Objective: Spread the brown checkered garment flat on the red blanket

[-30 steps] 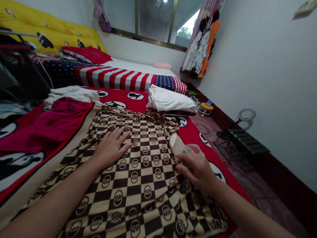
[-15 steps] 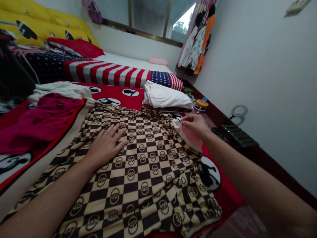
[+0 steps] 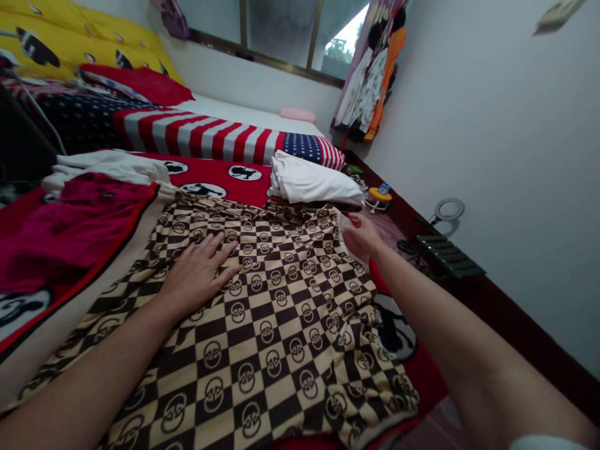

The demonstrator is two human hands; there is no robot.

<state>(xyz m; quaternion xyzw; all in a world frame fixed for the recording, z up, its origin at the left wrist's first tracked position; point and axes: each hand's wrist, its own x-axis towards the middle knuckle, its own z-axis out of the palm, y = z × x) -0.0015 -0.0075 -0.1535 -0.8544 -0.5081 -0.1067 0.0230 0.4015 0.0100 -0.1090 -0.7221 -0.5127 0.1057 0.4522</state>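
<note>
A brown-and-tan checkered garment [image 3: 276,300] with ring-shaped prints lies spread in front of me. My left hand [image 3: 201,269] rests flat on its upper left part, fingers apart. At the garment's upper right edge, my right hand [image 3: 360,232] is closed on the cloth, where a pale inner side shows by the fingers. The fingertips are partly hidden. Creases run along the garment's far edge and its right side. Underneath is a red blanket [image 3: 215,165] with black-and-white oval prints.
Folded white cloth [image 3: 314,180] lies beyond the garment. Magenta clothing [image 3: 79,231] and a white cloth [image 3: 107,167] are at the left. Behind stands a bed with a striped, starred cover [image 3: 201,134]. A ring light [image 3: 449,209] and a dark green slatted object [image 3: 450,256] are at the right.
My right hand has pulled the garment's upper right edge outward, and the cloth there lies flatter, with less pale inner side showing. My left hand has stayed in place on the cloth.
</note>
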